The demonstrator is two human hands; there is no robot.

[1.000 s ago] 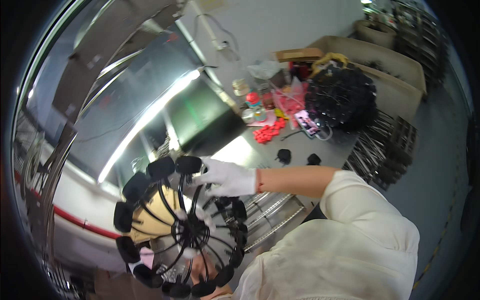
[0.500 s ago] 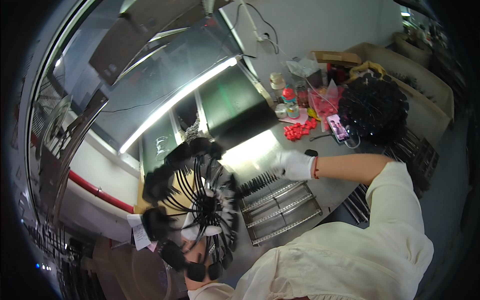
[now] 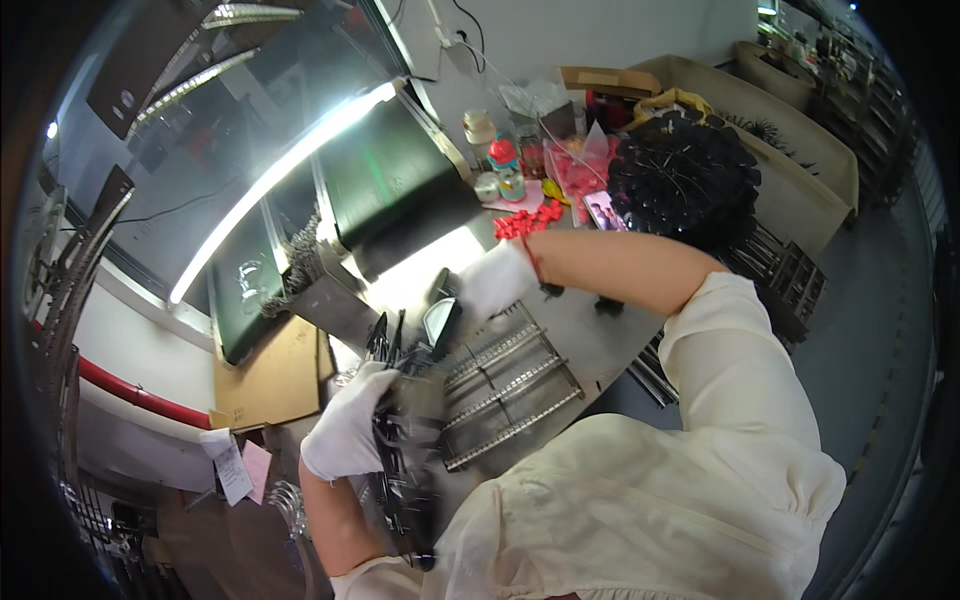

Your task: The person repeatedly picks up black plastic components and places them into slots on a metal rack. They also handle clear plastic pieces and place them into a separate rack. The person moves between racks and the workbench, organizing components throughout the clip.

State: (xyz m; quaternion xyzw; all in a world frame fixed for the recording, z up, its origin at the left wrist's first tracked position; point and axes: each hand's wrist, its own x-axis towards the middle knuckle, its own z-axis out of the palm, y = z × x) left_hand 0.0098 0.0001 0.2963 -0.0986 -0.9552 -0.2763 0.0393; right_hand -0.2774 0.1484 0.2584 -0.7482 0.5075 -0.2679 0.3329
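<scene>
Left hand: white-gloved, fingers curled firmly around a bundle of black-stemmed parts, which was held edge-on in front of the person's body, its lower end blurred

Right hand: white-gloved, reaching over the workbench; its fingertips were blurred, so how far open it was, and whether it gripped the black piece with a pale face just beside them, could not be told

Metal rack, slatted: lay on the workbench, to the right of the bundle

Small red pieces: were heaped beyond the right wrist, near a phone with a lit screen

Large black cluster: stood beyond the right forearm, in front of a beige bin
</scene>
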